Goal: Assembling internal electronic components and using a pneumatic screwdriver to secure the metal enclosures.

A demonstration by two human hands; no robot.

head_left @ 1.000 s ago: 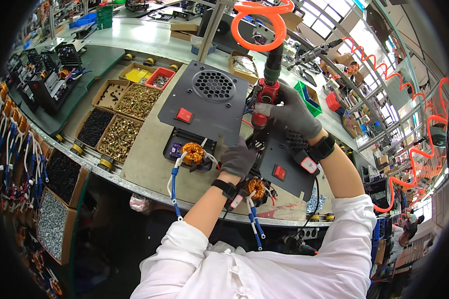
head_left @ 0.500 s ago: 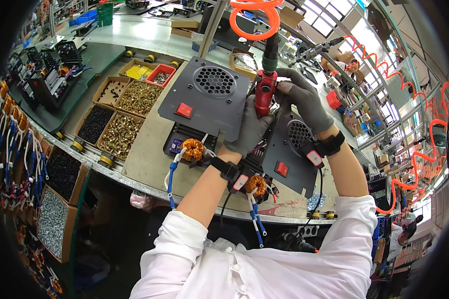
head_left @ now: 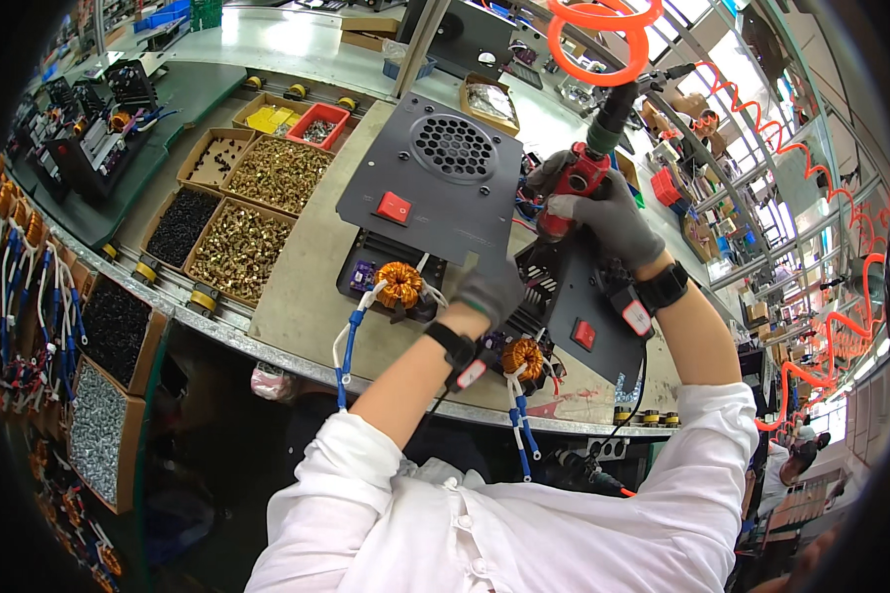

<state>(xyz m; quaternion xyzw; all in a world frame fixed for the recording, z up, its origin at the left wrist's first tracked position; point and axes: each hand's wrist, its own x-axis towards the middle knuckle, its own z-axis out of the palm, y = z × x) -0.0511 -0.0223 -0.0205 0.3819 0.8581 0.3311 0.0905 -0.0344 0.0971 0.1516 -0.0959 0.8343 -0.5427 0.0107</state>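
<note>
My right hand, in a grey glove, is closed around a red air screwdriver that tilts up and right above the work. Blurred by motion, my gloved left hand is at the lower edge of a dark grey metal panel with a round honeycomb vent and a red rocker switch. A second such panel lies under my right wrist, partly hidden. Beside the panels sit two copper-wound coils, one coil left of my left hand and another coil below it, with blue and white leads.
Cardboard boxes of brass-coloured fasteners and black screws stand left, with a red tray behind them. A coiled orange hose hangs overhead. Wired coils hang at far left; a box of silver screws stands below.
The screwdriver has moved right and tilted in my right hand. My left hand has left it and come down toward me. The view has shifted slightly.
</note>
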